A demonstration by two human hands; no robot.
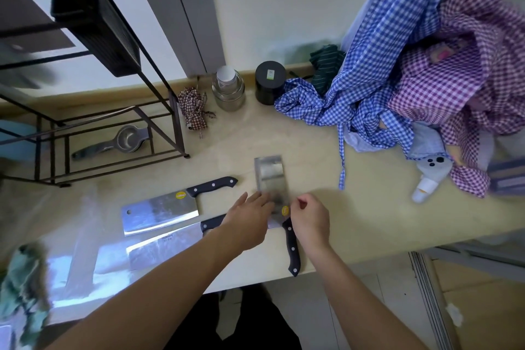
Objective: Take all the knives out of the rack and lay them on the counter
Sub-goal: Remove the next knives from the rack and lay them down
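Home kitchen, cleavers [160,212] on counter [326,224], metal rack [93,133], jars [228,88], checked aprons [377,71]

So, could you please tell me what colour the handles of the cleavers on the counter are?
Black, with small silver rivets, as on the steel cleaver between the hands; the head view shows it.

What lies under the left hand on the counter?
Under the left hand lies part of a cleaver's blade and another cleaver's black handle; where they meet underneath is covered.
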